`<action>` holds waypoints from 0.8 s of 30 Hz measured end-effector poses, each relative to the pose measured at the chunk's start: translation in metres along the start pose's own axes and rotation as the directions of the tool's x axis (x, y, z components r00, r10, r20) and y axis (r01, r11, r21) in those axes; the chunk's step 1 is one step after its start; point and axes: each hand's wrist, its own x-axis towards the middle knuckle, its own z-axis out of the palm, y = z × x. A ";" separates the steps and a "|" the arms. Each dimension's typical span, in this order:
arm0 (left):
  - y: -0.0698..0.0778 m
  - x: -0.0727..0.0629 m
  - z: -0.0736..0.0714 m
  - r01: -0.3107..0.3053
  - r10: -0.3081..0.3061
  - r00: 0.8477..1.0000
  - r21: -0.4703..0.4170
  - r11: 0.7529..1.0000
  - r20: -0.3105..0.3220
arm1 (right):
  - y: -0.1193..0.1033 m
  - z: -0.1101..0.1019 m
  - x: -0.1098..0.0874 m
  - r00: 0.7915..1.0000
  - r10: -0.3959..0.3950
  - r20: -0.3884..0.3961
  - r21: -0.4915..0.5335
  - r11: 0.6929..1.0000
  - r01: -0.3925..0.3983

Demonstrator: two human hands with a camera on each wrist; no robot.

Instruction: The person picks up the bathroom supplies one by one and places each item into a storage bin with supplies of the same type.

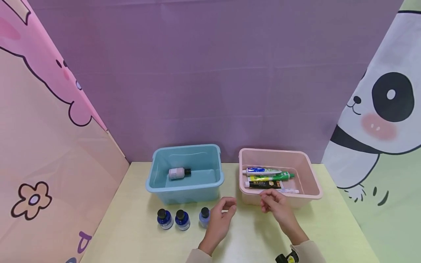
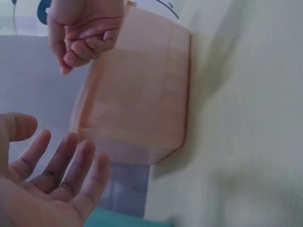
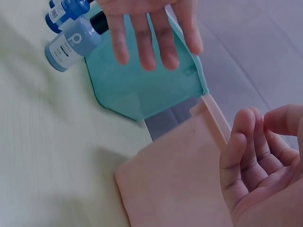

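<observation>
1. Hanging at the lower centre of the head view, the left hand [image 1: 218, 223] has relaxed, slightly bent fingers that grasp nothing.
2. Just left of it on the pale surface [image 1: 131, 226] stands a light blue bottle [image 1: 203, 217], partly hidden by that hand; contact cannot be told. At the upper left of the right wrist view, its white label shows a large mark like a "9"; the smaller print is blurred.
3. Further left stand a first dark blue bottle [image 1: 165, 219] and a second dark blue bottle [image 1: 182, 220], both black-capped, their labels too small to read.
4. At the lower right of centre, the right hand [image 1: 279, 212] is by the pink bin [image 1: 276, 150], fingers loosely curled towards the thumb, with nothing visible between them.
5. Inside that bin lie a blue-and-white tube [image 1: 261, 170], a yellow-and-green tube [image 1: 268, 177], a black tube [image 1: 263, 185] with illegible yellowish lettering, and a white tube [image 1: 290, 191].
6. Left of centre, the blue bin [image 1: 190, 197] holds a pale pink bottle [image 1: 176, 173] on its side, label unreadable.
</observation>
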 end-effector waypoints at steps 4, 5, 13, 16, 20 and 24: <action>0.007 -0.008 -0.015 -0.038 0.039 0.999 0.046 0.998 -0.009 | -0.003 0.007 0.002 0.999 -0.012 0.033 -0.008 1.000 0.012; 0.008 -0.010 -0.019 -0.041 0.042 0.999 0.065 0.997 -0.013 | -0.005 0.008 0.002 0.999 -0.015 0.042 -0.016 1.000 0.016; 0.021 -0.017 -0.054 -0.077 0.087 0.992 0.105 0.991 -0.087 | -0.019 0.021 0.008 0.994 -0.066 0.086 -0.090 0.993 0.074; 0.024 -0.020 -0.067 -0.079 0.097 0.989 0.145 0.986 -0.116 | -0.025 0.026 0.012 0.992 -0.089 0.095 -0.110 0.989 0.099; 0.027 -0.022 -0.084 -0.059 0.092 0.984 0.207 0.976 -0.151 | -0.031 0.034 0.019 0.987 -0.123 0.104 -0.117 0.984 0.135; 0.030 -0.026 -0.098 -0.047 0.096 0.977 0.245 0.968 -0.189 | -0.036 0.044 0.025 0.986 -0.134 0.103 -0.126 0.981 0.147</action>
